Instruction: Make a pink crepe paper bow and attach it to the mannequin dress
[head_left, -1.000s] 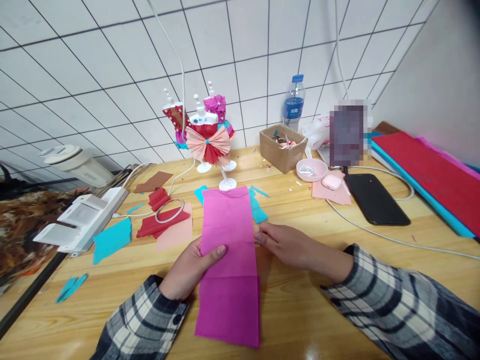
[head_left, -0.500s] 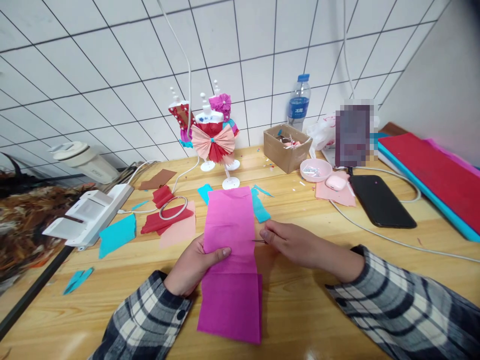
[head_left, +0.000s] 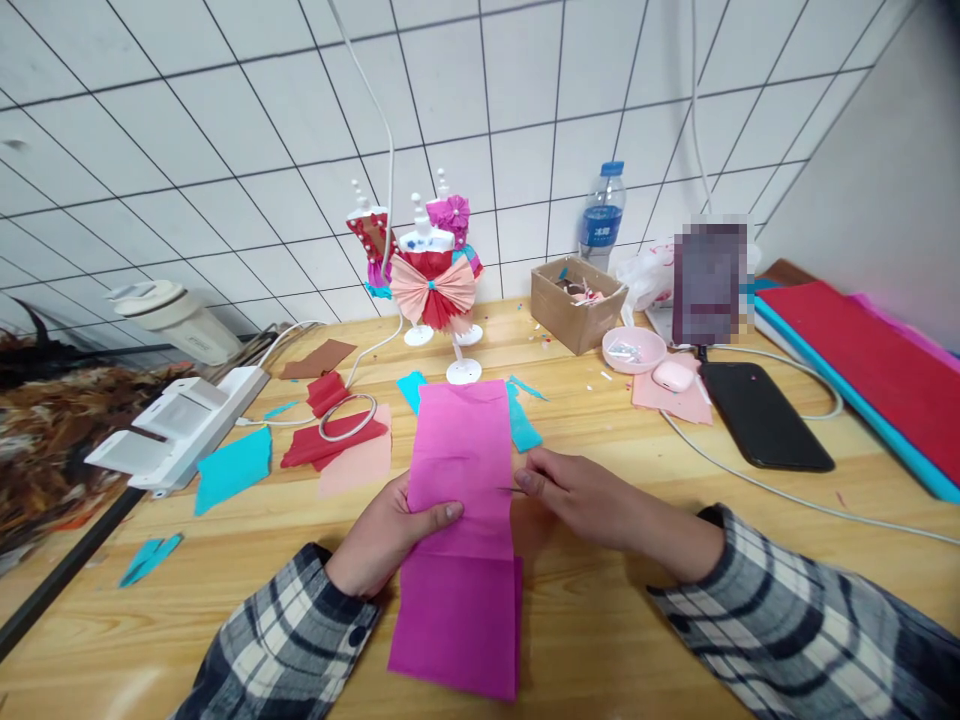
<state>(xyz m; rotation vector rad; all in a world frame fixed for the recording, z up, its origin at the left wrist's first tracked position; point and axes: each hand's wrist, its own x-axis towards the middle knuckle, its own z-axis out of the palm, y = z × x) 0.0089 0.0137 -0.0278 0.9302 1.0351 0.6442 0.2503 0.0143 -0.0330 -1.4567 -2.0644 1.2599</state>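
Note:
A long strip of magenta crepe paper (head_left: 465, 440) stands before me, its lower part folded and darker. My left hand (head_left: 401, 525) is closed on the paper's left edge, thumb across the front and fingers hidden behind. At the opposite edge, my right hand (head_left: 555, 490) is closed around small scissors (head_left: 511, 490). Only their thin metal blade tips show, lying at the paper's right edge; the handles are covered by my fingers. Just beyond the strip, blue paper scraps (head_left: 525, 425) lie on the wooden table (head_left: 600, 620).
Three small dress stands with paper dresses (head_left: 433, 285) stand at the back. Right of them are a cardboard box (head_left: 574, 315), a water bottle (head_left: 602, 215), a pink bowl (head_left: 634, 352) and a phone (head_left: 765, 415). A white power strip (head_left: 180, 425) and coloured scraps (head_left: 234, 468) lie left.
The scissor tips have shifted slightly left onto the paper's right edge with my right hand. My left hand keeps its hold; the view has tilted a little.

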